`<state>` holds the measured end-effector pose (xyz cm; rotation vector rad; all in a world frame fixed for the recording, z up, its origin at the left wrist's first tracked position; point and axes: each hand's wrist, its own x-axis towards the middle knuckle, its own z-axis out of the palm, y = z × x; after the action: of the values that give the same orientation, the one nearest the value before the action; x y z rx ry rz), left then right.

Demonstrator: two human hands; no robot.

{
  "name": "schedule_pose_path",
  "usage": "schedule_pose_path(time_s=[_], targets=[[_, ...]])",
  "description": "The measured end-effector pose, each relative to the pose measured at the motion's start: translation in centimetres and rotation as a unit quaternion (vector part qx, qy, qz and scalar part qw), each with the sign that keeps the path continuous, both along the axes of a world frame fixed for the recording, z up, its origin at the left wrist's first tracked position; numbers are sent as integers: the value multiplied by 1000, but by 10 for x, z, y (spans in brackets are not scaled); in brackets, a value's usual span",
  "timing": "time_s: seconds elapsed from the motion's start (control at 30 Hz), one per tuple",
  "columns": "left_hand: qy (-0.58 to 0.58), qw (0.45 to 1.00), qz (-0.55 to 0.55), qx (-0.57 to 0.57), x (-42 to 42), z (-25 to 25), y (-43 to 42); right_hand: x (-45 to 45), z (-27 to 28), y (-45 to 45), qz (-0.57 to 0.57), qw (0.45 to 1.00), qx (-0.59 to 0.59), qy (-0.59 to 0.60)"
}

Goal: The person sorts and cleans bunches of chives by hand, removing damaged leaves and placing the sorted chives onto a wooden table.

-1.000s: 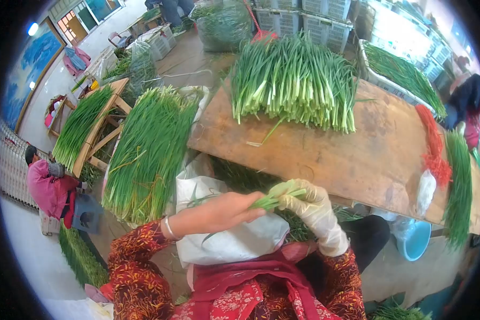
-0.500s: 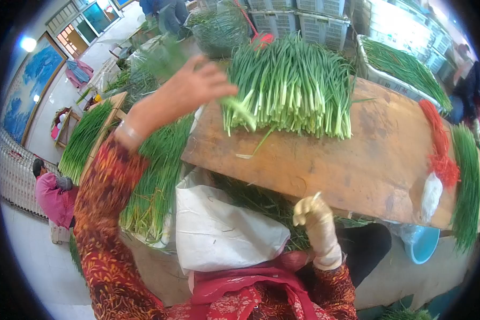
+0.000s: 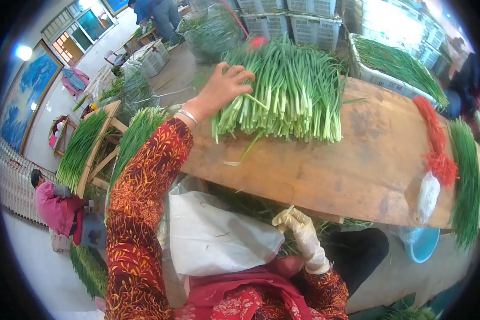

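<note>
We see the stalks (image 3: 290, 88) on the board (image 3: 376, 144) at one o'clock, lying twelve to six, pale ends (image 3: 316, 127) toward six. At their nine-o'clock edge our left hand (image 3: 222, 89) is half curled; our right hand (image 3: 301, 229) bends nearly closed; whether they grip anything, we cannot tell.

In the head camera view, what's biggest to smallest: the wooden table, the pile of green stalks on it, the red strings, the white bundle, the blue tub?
1. Wooden table
2. Pile of green stalks
3. Red strings
4. White bundle and blue tub: too alike to rank; the tub is partly hidden.
</note>
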<state>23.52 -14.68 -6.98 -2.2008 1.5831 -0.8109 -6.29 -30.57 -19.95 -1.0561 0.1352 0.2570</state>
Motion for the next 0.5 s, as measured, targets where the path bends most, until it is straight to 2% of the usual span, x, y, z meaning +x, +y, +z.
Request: schedule_pose_path(time_s=[0.13,0.23,0.33,0.4,0.5], targets=[[-7,1000,-11,-3,1,13,4,0,-3,7,23,1000,-8,-3],[101,993,-37,-39,7,12,3,0,-4,10,39,999,-21,1],[34,995,-73,-58,8,26,0,0,-7,10,31,999,-29,1],[38,997,-58,-38,8,30,-5,1,-10,9,21,999,-28,14],[66,991,-117,22,12,25,-13,1,-4,5,35,997,-62,26]])
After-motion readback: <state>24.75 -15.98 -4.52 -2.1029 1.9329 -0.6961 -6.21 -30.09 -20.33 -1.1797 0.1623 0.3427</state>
